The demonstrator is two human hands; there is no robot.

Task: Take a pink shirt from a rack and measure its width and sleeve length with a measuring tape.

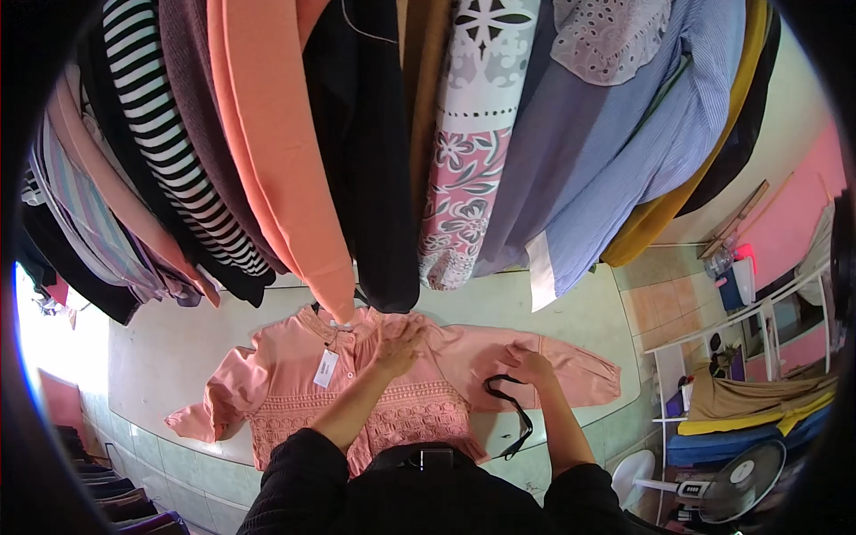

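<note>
A salmon-pink blouse (304, 364) with crochet-like lace bands and a buttoned front lies spread on a pale tabletop (582, 307). Its collar points away from me, and a white paper tag (326, 368) with print hangs near the neck. My left hand (400, 344) rests palm down on the blouse by the shoulder, fingers somewhat apart. Farther right, my right hand (529, 364) touches the outstretched sleeve (582, 371); whether its fingers pinch the cloth is unclear. A black strap (518, 411) runs from beside that hand over the sleeve and down past the table's near edge.
Hanging garments crowd the far side, among them an orange sleeve (281, 154) and a black sleeve (384, 200) reaching down to the blouse collar. At right stand a fan (742, 478) and a white rack (662, 388) with folded cloth. Dark folded items (127, 498) lie lower left.
</note>
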